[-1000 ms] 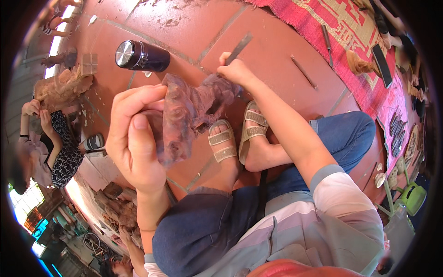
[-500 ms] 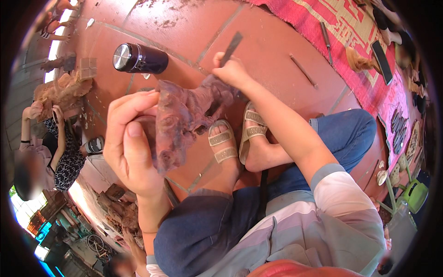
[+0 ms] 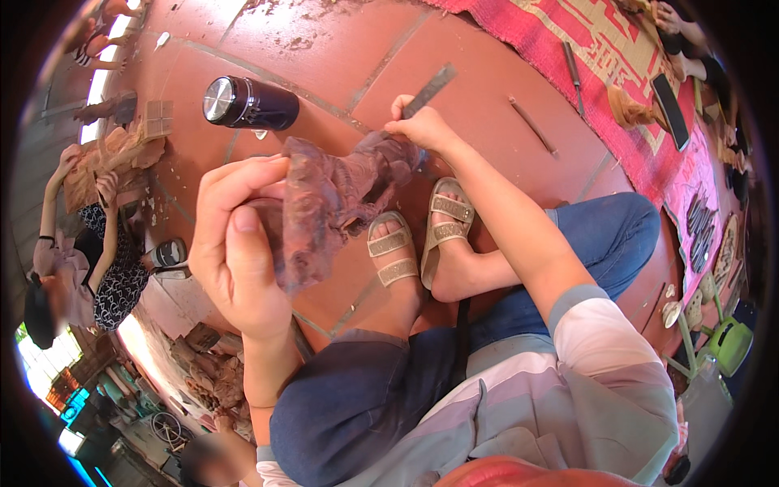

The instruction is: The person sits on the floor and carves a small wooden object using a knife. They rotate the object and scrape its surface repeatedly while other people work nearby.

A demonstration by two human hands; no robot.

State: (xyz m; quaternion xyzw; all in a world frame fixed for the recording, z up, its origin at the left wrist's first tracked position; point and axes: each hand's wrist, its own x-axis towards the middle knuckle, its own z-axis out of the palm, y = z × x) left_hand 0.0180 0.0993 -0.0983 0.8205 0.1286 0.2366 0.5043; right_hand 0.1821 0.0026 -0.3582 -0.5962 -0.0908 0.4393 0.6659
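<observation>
A reddish-brown carved wooden piece (image 3: 312, 215), knobbly and hollowed in places, is held up in front of me. My left hand (image 3: 239, 260) grips its near left end, thumb on this side and fingers curled over the top. At the carving's far right end, my right hand (image 3: 426, 130) is closed around a flat grey strip-shaped tool (image 3: 430, 91), whose upper end sticks out past the fingers. The tool's lower end is hidden by the hand and the carving, so I cannot tell where it touches the wood.
A dark flask (image 3: 256, 103) lies on the red tiled floor beyond the carving. On the red mat (image 3: 519, 36) at right are a thin handled tool (image 3: 573, 69) and a dark phone-like slab (image 3: 670, 112). A brown stick (image 3: 533, 126) lies nearer. Another person (image 3: 69, 256) works at left.
My right hand and the grey tool have moved a little right and nearer, the tool leaning over more. My left hand and the carving have shifted slightly right.
</observation>
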